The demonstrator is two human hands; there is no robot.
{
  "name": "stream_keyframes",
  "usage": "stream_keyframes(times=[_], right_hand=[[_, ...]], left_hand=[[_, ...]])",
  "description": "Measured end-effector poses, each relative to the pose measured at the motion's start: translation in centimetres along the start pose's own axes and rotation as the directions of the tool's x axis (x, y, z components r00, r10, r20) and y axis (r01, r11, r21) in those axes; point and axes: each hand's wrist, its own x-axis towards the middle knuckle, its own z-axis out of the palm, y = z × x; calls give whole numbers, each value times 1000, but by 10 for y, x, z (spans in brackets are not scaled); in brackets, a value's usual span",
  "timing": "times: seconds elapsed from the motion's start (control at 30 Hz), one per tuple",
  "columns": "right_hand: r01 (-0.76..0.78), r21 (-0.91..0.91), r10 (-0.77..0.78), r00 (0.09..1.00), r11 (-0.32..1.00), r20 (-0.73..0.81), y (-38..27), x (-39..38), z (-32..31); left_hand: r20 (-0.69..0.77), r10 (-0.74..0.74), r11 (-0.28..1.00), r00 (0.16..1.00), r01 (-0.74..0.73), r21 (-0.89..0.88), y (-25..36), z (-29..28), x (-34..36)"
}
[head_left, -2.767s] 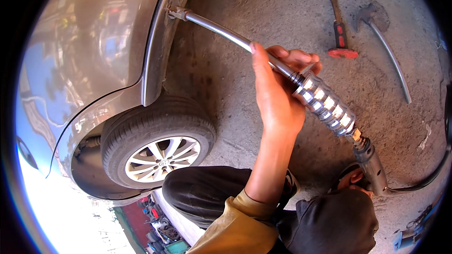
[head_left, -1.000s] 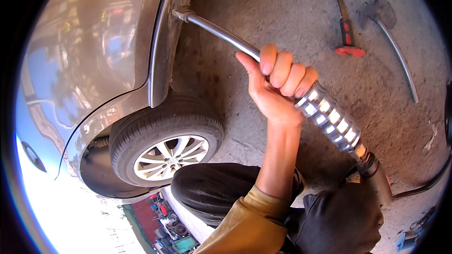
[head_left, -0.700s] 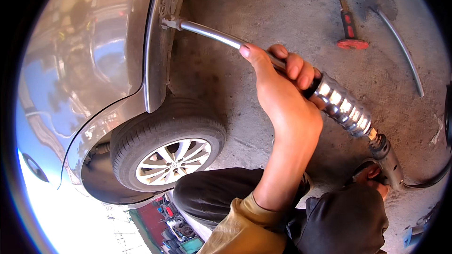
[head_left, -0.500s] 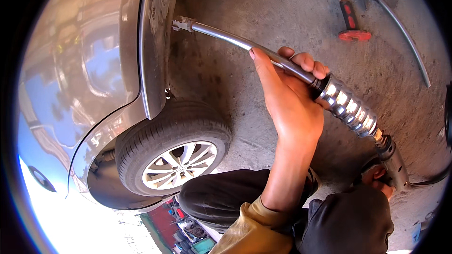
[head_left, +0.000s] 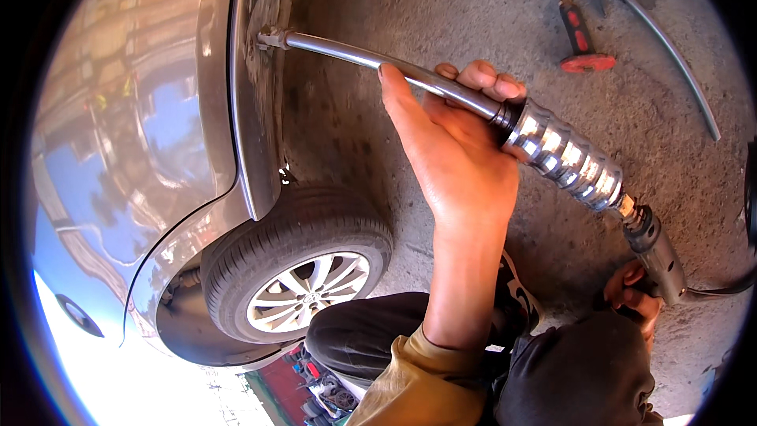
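A slide hammer dent puller (head_left: 347, 51) spans the view, with a bright rod, a ribbed chrome weight (head_left: 564, 154) and a grey rear handle (head_left: 661, 256) trailing a dark cable. My left hand (head_left: 465, 142), palm up, is closed around the rod just ahead of the weight, its thumb lying along the rod. At the rear handle, my right hand (head_left: 635, 296) has curled fingers; my dark-clothed knee partly hides it. The clamp-like tip (head_left: 273, 37) meets the lower sill (head_left: 264, 87) of a grey-beige car (head_left: 142, 110); exact contact is hard to make out.
A car wheel (head_left: 307, 292) stands near my knee (head_left: 367, 327). On the rough concrete floor (head_left: 441, 0) at the far right lie a chisel with a red-and-black guarded grip (head_left: 579, 31) and a hammer-like tool with a curved metal handle (head_left: 674, 55).
The dent puller and my left hand have shifted left, and the tip now overlaps the sill where it was at its edge. The view has shifted slightly too.
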Motion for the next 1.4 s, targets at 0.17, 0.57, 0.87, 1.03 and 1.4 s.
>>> stream_keyframes(times=[0.17, 0.57, 0.87, 1.03, 1.4], right_hand=[[-19, -20, 20, 999, 1000, 27, 3, 0, -10], [-46, 27, 45, 998, 999, 32, 3, 4, -10], [-38, -25, 40, 995, 999, 95, 2, 8, -8], [-50, 27, 48, 996, 998, 80, 4, 9, -9], [-70, -17, 70, 997, 997, 22, -1, 1, -11]], left_hand=[[28, 1, 1000, 1000, -1, -7, -2, -2, -2], [-97, 27, 1000, 995, -27, 1, -5, 1, -1], [-41, 200, 978, 979, -196, 69, -16, 0, 4], [10, 192, 977, 981, -192, 97, -43, -3, 0], [95, 249, 926, 964, -266, 268, 14, -11, 35]])
